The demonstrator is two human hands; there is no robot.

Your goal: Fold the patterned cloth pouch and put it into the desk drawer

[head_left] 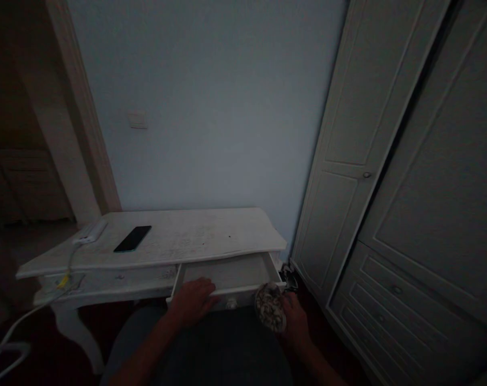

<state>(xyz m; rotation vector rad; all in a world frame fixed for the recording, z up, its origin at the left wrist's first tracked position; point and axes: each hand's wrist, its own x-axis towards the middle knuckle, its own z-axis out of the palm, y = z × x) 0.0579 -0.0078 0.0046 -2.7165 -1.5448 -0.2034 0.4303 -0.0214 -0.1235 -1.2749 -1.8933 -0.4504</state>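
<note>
A white drawer (pixel 231 273) is pulled out from the right side of a worn white table (pixel 187 230). Its visible inside holds nothing. My left hand (pixel 193 300) is closed over the drawer's front edge, left of the round knob (pixel 231 304). At the drawer's right front corner, my right hand (pixel 295 319) grips a bunched, brown-and-pale patterned cloth (pixel 271 308). The cloth hides part of the drawer front. Just beyond that hand is a dark and pale item (pixel 289 276), too dim to make out.
A phone (pixel 133 238) and a white power strip (pixel 90 232) with a cable lie on the table's left part. A tall wardrobe (pixel 348 145) with drawers stands close on the right. Behind the table is a pale blue wall (pixel 211 107); a doorway opens at left.
</note>
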